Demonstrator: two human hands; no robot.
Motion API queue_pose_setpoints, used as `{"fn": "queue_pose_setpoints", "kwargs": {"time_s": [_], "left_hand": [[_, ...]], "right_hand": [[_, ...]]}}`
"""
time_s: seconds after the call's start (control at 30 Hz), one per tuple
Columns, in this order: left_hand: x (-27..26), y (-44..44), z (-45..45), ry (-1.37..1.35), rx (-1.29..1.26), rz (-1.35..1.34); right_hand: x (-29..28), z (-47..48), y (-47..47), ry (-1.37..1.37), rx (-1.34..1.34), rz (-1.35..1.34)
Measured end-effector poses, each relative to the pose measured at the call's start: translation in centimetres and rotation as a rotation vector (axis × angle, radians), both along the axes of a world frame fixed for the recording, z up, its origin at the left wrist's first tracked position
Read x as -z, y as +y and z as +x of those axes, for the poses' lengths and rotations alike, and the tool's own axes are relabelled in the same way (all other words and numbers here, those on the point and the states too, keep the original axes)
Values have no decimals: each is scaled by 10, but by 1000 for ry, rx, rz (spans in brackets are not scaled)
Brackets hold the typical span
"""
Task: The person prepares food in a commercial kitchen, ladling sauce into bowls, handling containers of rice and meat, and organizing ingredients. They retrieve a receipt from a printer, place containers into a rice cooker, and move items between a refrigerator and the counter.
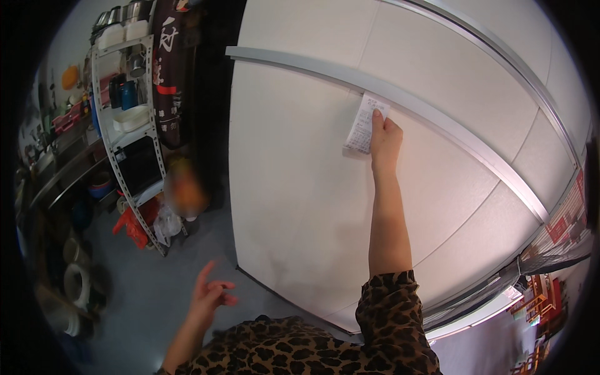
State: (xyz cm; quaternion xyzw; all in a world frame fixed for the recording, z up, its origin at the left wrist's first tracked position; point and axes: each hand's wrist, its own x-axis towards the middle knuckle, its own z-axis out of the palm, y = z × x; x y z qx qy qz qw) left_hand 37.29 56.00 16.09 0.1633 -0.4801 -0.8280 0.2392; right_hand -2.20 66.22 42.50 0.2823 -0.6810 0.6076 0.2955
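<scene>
My right hand is raised to a white wall panel, with the thumb over a printed paper slip. The slip's upper edge meets a grey metal rail that runs across the panels, and its lower end stands a little off the wall. Whether the edge is tucked under the rail, I cannot tell. My left hand hangs low at the left over the grey floor, fingers apart, holding nothing.
A white slotted-metal shelf rack at the left holds containers, a blue jug and a white tub. Red and clear plastic bags lie at its foot. A dark printed curtain hangs beside it. Wooden stools stand beyond a doorway at right.
</scene>
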Motion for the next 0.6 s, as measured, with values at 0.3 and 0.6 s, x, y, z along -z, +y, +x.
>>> {"fn": "queue_pose_setpoints", "kwargs": {"time_s": [0.3, 0.6], "left_hand": [[47, -34, 146, -55, -296, 106], [55, -69, 245, 18, -442, 82]], "right_hand": [[0, -111, -18, 315, 299, 284], [170, 111, -197, 472, -128, 237]]}}
